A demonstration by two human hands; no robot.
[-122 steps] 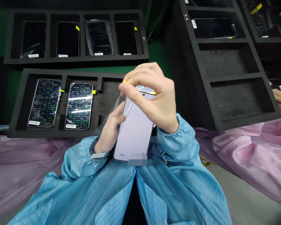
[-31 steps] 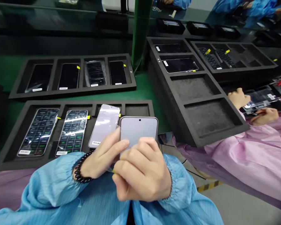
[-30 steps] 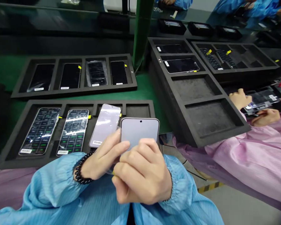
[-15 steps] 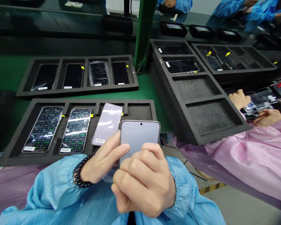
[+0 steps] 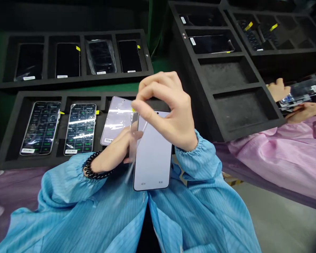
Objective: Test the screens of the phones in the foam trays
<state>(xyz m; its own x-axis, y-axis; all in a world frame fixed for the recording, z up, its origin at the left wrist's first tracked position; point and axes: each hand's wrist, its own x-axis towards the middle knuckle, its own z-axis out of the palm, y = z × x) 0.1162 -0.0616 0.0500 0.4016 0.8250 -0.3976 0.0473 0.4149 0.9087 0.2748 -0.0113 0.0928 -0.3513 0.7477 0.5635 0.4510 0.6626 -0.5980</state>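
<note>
Head camera view: at the centre of the frame, a pale-lit phone (image 5: 153, 158) lies between two hands, its bottom edge exposed before a blue smock (image 5: 113, 207). The left hand (image 5: 113, 151) grips its left edge, fingers partly hidden. Above its top, the right hand (image 5: 177, 112) pinches the yellow tab (image 5: 133, 109) of a clear film (image 5: 132, 149). Beyond, at left, a black tray (image 5: 21, 162) holds three more phones (image 5: 80, 128).

A green workbench top (image 5: 107, 86) showed as a strip just behind the near foam tray (image 5: 44, 161), which lay on it. Beyond that near tray, roughly parallel to it, a second four-compartment foam tray (image 5: 76, 80) rested on the green. To the near tray's right stood a deeper black foam tray (image 5: 252, 130), its base too dark to make out.
</note>
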